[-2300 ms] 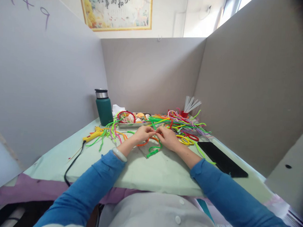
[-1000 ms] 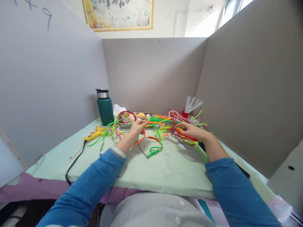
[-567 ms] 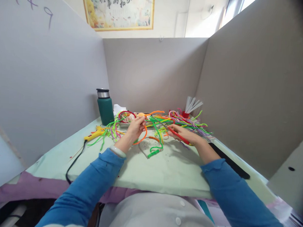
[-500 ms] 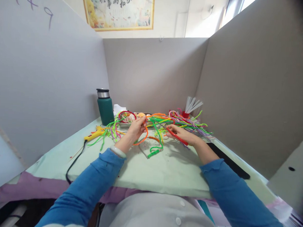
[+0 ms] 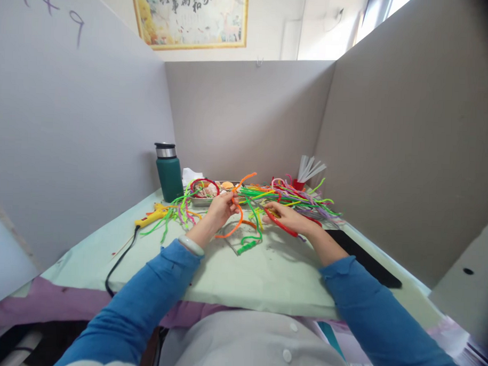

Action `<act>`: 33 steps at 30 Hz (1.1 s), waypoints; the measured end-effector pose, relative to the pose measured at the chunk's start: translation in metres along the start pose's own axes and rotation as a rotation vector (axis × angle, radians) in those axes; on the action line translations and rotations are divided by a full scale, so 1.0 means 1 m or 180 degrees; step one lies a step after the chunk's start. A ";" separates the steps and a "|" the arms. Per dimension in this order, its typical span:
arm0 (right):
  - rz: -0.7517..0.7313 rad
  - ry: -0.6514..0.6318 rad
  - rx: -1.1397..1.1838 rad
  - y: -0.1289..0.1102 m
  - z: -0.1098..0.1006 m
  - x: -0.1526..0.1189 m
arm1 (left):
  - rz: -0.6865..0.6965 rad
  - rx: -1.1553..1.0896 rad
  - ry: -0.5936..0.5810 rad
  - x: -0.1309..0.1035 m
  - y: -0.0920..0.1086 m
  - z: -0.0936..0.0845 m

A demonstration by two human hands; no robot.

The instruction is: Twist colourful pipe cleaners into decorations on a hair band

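My left hand pinches an orange pipe cleaner, one end rising to the upper right and the other curving down toward the table. My right hand is closed on red-handled scissors, whose blades point left toward my left hand. Between and below the hands a green coiled pipe cleaner is joined to a bent ring shape on the table. Behind the hands lies a pile of many-coloured pipe cleaners.
A green bottle stands at the back left, near a yellow glue gun with a black cord. A metal tray holds small items. White sticks stand in a red cup. A black flat object lies right.
The orange pipe cleaner now has one end sticking up above my left hand. The scissors' handles have spread apart in my right hand, which has shifted slightly left.
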State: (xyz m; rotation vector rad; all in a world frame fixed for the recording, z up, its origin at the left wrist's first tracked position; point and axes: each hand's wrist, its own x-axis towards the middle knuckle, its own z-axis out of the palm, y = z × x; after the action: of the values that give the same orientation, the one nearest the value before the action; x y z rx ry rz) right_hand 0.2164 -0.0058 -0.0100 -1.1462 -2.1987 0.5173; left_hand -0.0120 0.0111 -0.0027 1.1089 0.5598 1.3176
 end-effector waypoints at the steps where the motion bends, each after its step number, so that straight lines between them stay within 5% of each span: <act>1: 0.0006 -0.0010 -0.0036 0.000 0.000 0.000 | 0.0013 0.0042 0.0013 0.000 0.000 0.000; 12: -0.0153 0.0210 -0.0364 -0.017 0.017 0.000 | -0.0092 0.0804 -0.0120 -0.002 -0.010 0.009; 33: -0.0455 0.0578 -0.0606 -0.015 0.030 0.003 | -0.0059 0.1003 -0.0320 -0.001 -0.015 0.007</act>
State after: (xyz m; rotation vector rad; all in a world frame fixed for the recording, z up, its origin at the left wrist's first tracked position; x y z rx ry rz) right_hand 0.1860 -0.0135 -0.0229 -1.0752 -2.1848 0.1396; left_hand 0.0012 0.0095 -0.0129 1.4158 0.7175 1.1752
